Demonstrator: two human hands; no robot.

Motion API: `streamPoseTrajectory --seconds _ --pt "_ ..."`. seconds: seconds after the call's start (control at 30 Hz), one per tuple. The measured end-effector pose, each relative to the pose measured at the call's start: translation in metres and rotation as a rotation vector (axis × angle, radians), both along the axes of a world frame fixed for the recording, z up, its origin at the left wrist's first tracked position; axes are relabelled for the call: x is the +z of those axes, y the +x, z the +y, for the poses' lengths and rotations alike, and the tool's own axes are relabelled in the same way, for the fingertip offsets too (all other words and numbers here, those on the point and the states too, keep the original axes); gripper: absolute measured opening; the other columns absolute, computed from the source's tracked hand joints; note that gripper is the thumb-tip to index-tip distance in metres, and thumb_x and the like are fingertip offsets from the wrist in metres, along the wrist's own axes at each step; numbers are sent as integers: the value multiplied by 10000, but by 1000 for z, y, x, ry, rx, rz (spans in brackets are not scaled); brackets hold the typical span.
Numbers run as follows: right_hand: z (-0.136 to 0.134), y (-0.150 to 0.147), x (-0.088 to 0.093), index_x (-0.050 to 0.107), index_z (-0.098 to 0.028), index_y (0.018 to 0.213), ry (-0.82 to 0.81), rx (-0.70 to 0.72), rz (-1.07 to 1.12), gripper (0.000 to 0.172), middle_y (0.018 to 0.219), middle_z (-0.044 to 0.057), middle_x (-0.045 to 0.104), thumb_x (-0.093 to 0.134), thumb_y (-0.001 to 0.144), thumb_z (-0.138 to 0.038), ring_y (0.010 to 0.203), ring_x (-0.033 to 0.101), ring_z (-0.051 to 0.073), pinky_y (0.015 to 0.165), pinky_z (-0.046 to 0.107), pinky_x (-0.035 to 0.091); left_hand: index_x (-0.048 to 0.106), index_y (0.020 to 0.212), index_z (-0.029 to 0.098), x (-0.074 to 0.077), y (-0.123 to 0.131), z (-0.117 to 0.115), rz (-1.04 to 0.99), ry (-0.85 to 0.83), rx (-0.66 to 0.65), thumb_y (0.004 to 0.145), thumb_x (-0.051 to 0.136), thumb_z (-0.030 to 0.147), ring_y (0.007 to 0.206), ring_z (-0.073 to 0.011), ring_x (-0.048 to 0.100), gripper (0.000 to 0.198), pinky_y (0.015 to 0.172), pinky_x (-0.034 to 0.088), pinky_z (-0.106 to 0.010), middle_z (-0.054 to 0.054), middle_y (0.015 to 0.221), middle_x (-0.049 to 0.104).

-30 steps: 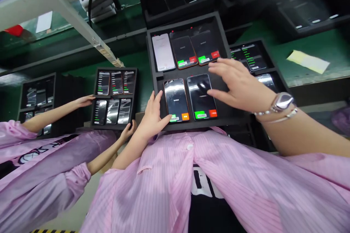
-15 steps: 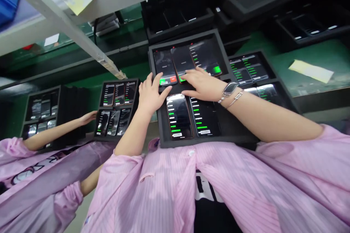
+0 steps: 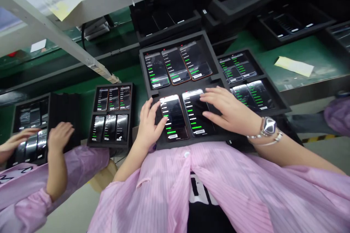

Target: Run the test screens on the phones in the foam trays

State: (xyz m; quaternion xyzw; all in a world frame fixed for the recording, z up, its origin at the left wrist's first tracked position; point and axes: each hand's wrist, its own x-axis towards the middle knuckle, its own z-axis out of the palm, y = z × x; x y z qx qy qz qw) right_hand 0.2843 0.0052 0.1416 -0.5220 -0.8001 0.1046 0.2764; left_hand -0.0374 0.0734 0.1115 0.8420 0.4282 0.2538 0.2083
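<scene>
Left hand (image 3: 149, 125) splayed wide, fingertips just on a glossy glass phone (image 3: 173, 117), no grip at all! Right hand (image 3: 232, 111) open too, fingers fanned and resting lightly across the next phone (image 3: 195, 112), nothing held. Both phones sunk in rectangular slots of a matte black foam tray (image 3: 175, 40), three more slim phones (image 3: 175, 66) lined up above. Chunky metal watch (image 3: 268, 126) at the right wrist. Over on the left, a co-worker's hands (image 3: 60, 136) above another tray (image 3: 30, 99).

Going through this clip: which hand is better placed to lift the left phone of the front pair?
Left, probably: the left hand has its fingertips at that phone's edge, while the right hand lies over the neighbouring phone, farther away.
</scene>
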Motion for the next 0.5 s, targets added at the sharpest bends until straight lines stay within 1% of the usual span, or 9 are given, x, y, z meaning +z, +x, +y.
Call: streamPoseTrajectory --seconds 0.1,0.17,0.2,0.23,0.3,0.37,0.4,0.43,0.5 --pt "-31 -7 -14 505 -182 1544 -53 9 -70 596 1571 186 558 603 1022 -451 1541 427 400 1223 689 405 426 1593 298 -2 -6 -21 45 -56 -9 1041 555 558 1595 -365 327 624 1271 345 -635 -167 1716 329" --pt "-46 -10 -12 510 -136 1545 -91 19 -120 648 1608 214 510 588 1023 -514 1565 382 419 1219 700 404 501 1561 281 8 -9 -30 137 -53 -7 1018 588 580 1627 -424 226 626 1267 290 -714 -171 1733 302" --pt "-51 -10 -6 551 -131 1510 -119 49 -139 632 1581 213 543 573 1028 -539 1546 417 415 1222 695 404 587 1499 274 17 -11 -34 194 -49 -40 1003 605 599 1631 -456 191 593 1260 255 -757 -167 1726 321" --pt "-54 -10 3 606 -143 1454 -153 98 -148 586 1512 195 616 554 1036 -551 1493 500 394 1235 681 397 683 1397 278 29 -13 -36 250 -49 -120 986 619 625 1626 -478 188 542 1254 214 -793 -154 1705 370" --pt "-49 -7 27 705 -205 1301 -206 207 -128 450 1262 111 776 515 1061 -535 1242 710 313 1281 635 355 807 1157 298 60 -14 -38 338 -53 -382 953 635 680 1595 -467 287 466 1272 111 -813 -108 1613 517" --pt "-25 -5 49 743 -256 1192 -205 252 -87 367 1040 33 819 489 1076 -495 965 774 244 1319 607 289 825 1050 320 88 -7 -25 383 -37 -595 935 633 720 1536 -410 418 459 1308 11 -772 -62 1507 625" --pt "-4 -6 56 745 -267 1200 -186 219 -89 362 1052 36 815 489 1070 -489 966 766 252 1317 623 267 817 1077 326 97 0 -10 396 -16 -604 935 630 724 1516 -388 450 463 1322 -16 -746 -51 1489 639" --pt "21 -7 59 740 -265 1233 -145 157 -88 388 1113 64 806 488 1058 -501 1049 748 289 1294 649 281 806 1116 326 102 11 10 380 25 -537 926 635 734 1502 -389 463 482 1325 -15 -740 -57 1483 641" --pt "82 -12 49 671 -236 1388 -98 -22 -94 520 1378 142 708 487 1030 -566 1299 633 378 1235 693 316 754 1264 325 97 40 63 319 90 -277 926 641 726 1531 -406 409 536 1323 44 -737 -80 1556 573"
